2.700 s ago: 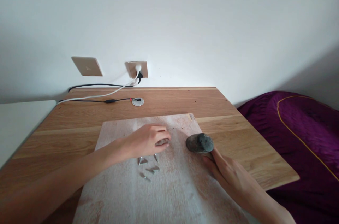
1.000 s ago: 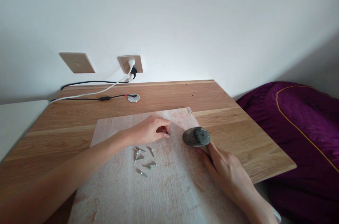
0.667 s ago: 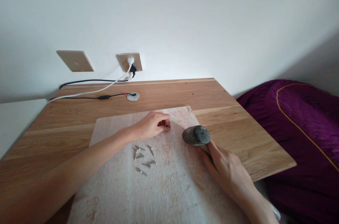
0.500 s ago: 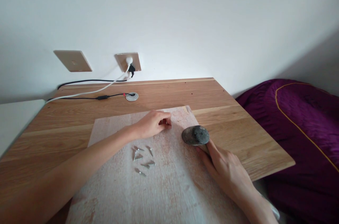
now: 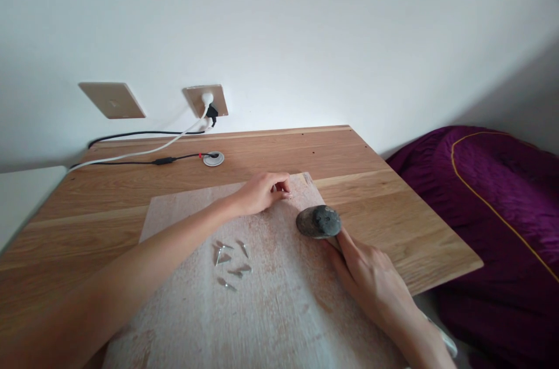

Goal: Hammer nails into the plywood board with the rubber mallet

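Right hand [image 5: 371,276] grips a rounded grey stone [image 5: 318,221]; left hand [image 5: 262,193] pinches shut above rough pale board [image 5: 271,311].

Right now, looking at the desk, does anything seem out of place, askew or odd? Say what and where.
Small nails lie loose on the board, pointing every way, near its middle. The tool in the right hand has a rough, stone-like grey head, odd for a hammer. The left hand pinches something too small to tell.
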Tool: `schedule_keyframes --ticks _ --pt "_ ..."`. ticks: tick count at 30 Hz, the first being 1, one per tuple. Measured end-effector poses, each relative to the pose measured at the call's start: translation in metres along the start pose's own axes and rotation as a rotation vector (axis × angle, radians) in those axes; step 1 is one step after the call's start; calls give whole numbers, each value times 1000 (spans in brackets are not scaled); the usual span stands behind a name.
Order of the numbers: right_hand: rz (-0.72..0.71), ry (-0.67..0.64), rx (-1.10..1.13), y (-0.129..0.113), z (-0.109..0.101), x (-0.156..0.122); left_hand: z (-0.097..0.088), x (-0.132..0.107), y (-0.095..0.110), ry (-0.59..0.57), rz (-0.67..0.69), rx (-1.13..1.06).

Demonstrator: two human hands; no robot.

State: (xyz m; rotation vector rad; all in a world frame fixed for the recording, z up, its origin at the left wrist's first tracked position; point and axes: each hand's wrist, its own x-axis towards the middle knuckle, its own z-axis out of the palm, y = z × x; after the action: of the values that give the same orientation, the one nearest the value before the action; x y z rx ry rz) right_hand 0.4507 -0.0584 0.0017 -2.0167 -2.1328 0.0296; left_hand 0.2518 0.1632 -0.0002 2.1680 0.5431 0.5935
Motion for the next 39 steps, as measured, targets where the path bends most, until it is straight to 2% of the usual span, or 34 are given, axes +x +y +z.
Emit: schedule_keyframes --ticks 7,17,23,29,34,39 --pt "-20 40 -24 3 5 0 3 5 4 -9 12 65" --pt "-14 30 8 0 -1 2 6 3 2 -11 77 153" --pt "-10 12 -6 2 1 2 9 0 -2 6 175 256" --pt "1 -20 -15 4 3 1 12 -2 -5 28 207 251" --pt "58 -89 51 1 -3 4 12 -4 -5 28 216 246" --pt "43 -258 316 1 -22 9 12 -5 -5 41 216 241"
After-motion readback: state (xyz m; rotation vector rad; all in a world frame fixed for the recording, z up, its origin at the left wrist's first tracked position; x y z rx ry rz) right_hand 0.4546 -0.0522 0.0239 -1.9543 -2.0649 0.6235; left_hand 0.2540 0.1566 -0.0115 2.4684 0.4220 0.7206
